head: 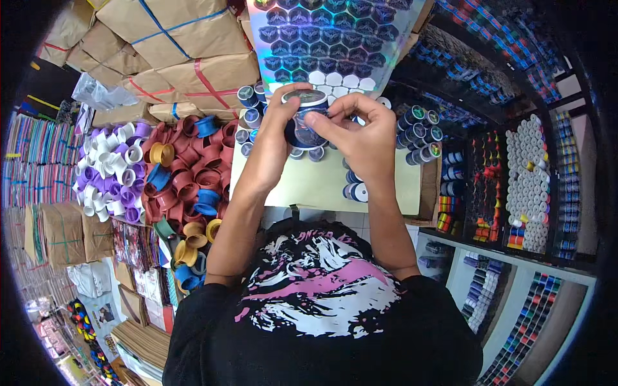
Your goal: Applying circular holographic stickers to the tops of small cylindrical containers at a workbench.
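Observation:
Above the far part of the pale tabletop (314, 193), a dark blue line spool (303, 139) with white rims is held up between my hands. A round dark label covers its upper face. My left hand (274, 130) wraps around its left side, thumb at the top rim. On the right, my right hand (369, 132) has its thumb against the spool's side and its bent fingers at the right edge. A shiny holographic sticker sheet (328, 48) with rows of dark emblem stickers lies just beyond; white blanks show in its nearest rows.
Blue spools (417, 130) stand in a group at the table's right, with others (251, 116) at the left. Two lie near the front edge (355, 191). Heaped red plastic spools (186, 178) and white and purple ones (113, 164) flank the table. Wrapped parcels (193, 82) and stocked shelves (528, 183) surround it.

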The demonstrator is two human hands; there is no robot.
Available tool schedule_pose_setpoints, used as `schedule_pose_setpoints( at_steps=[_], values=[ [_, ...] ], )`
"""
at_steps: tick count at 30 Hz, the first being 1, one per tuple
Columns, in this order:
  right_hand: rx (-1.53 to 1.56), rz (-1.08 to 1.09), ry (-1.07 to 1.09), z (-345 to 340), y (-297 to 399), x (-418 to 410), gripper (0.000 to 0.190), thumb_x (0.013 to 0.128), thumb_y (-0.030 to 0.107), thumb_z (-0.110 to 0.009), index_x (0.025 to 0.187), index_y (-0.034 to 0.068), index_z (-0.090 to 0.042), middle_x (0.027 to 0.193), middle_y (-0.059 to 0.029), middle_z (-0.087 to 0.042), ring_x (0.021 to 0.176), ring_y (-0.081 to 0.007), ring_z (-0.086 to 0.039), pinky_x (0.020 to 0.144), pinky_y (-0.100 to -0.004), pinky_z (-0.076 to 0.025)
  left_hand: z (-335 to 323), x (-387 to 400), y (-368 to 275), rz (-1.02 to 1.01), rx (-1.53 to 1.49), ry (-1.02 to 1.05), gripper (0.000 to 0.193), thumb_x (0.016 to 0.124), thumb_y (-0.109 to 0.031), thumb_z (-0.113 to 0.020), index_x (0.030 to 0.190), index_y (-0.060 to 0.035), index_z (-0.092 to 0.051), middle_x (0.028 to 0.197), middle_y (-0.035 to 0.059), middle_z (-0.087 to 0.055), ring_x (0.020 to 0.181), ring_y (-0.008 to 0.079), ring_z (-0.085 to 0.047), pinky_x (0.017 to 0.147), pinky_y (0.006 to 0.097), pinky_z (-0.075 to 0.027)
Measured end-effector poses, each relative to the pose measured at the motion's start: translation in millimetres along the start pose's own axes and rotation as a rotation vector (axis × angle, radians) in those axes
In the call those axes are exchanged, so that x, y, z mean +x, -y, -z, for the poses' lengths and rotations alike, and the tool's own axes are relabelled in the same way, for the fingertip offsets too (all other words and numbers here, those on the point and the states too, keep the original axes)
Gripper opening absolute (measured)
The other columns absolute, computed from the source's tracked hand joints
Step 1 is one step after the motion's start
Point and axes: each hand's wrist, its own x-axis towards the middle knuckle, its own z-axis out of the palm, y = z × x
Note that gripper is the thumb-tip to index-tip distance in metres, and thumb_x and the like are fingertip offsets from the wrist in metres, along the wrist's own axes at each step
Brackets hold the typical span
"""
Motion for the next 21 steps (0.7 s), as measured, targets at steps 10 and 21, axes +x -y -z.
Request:
schedule_pose_setpoints(
  at_steps=[10, 21],
  values=[
    [-0.042, 0.022, 0.040, 3.1, 1.4, 0.2, 0.023, 0.076, 0.001, -0.082, 0.080, 0.001, -0.059, 0.083, 0.0010, -0.058, 0.075, -0.0039, -0.056, 0.067, -0.0187, -0.052, 1.1, -2.3, -1.8, -0.013, 0.059, 0.016, 0.047, 0.099, -0.041, -0.043, 0.131, -0.0080, -0.050, 0.121, 0.0103, -0.059, 0.111, 0.0193, -0.060, 0.094, 0.0339, -0.049],
    [0.084, 0.062, 0.169, 7.2, -9.1, 10.0, 0.038, 0.071, 0.007, -0.087, 0.092, 0.005, -0.056, 0.088, 0.0007, -0.056, 0.078, -0.0063, -0.055, 0.070, -0.0227, -0.050, 4.8, -4.4, -0.3, -0.018, -0.019, 0.043, 0.047, 0.099, -0.039, -0.043, 0.133, -0.0065, -0.050, 0.122, 0.0106, -0.061, 0.110, 0.0200, -0.061, 0.094, 0.0351, -0.049]
  ],
)
